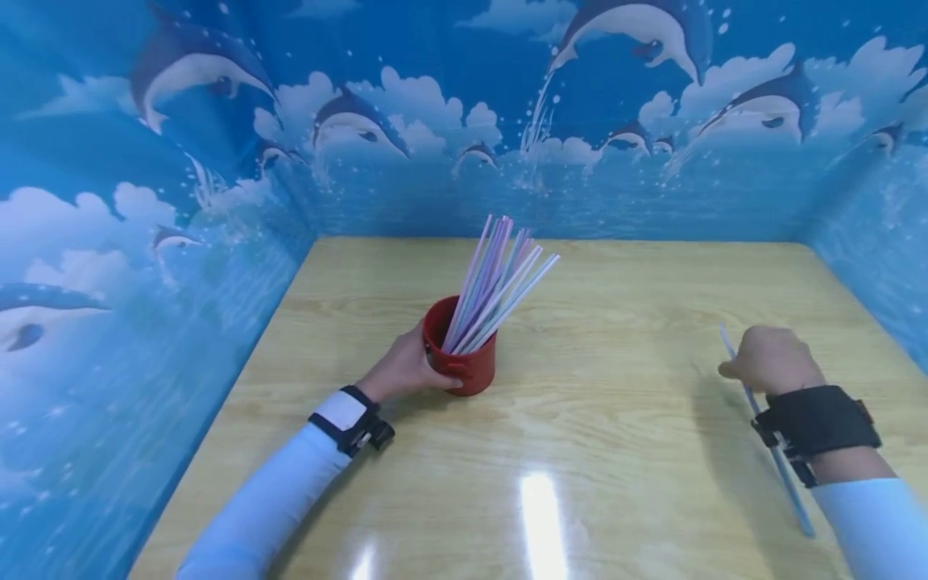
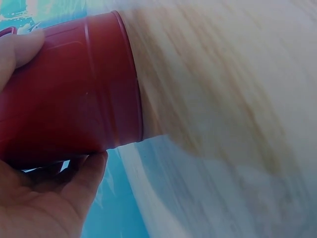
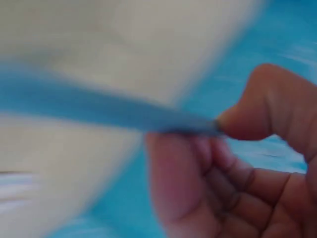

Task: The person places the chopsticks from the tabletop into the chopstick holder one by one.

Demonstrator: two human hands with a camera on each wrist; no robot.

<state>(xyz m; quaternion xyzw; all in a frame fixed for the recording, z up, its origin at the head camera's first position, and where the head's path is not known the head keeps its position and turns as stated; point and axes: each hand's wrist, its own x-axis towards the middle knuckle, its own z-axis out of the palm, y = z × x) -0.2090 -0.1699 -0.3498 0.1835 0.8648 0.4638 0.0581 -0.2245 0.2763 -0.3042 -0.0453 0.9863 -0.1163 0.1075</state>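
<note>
A red bucket-like cup point(image 1: 471, 372) full of pastel drinking straws point(image 1: 493, 294) stands on the wooden table, the straws leaning to the right. My left hand point(image 1: 408, 366) grips the cup round its side. In the left wrist view, thumb and fingers lie on opposite sides of the red cup point(image 2: 64, 89). Off to the right, my right hand point(image 1: 777, 360) pinches a single blue straw point(image 1: 790, 491) between thumb and fingers. The right wrist view shows this blue straw point(image 3: 89, 101), blurred, with the right hand point(image 3: 237, 168) at its end.
The wood-grain table point(image 1: 602, 387) spreads between the two hands. Blue dolphin-print sheeting point(image 1: 449, 105) walls it at the back and both sides. A bright light reflection point(image 1: 542, 524) lies at the near middle of the tabletop.
</note>
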